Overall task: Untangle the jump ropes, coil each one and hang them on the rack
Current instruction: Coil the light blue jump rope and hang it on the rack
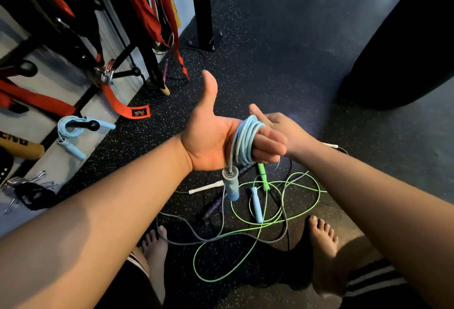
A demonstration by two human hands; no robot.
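Open speckled floor (282, 68) ahead of our hands; wall rack (81, 124) close on the left, one coiled light-blue rope (71, 132) hung on its peg. Left hand (216, 137) thumb up, fingers closed through a light-blue rope coil (245, 141), handle (231, 186) dangling. Right hand (285, 132) just behind, touching the coil; its grip we cannot tell. Tangled green rope (270, 225) and grey rope (196, 232) lie below.

A coiled rope (245, 140) wraps the left hand (216, 134); tangled ropes (270, 222) lie on the floor (282, 63) at six o'clock, the rack (81, 124) at nine o'clock
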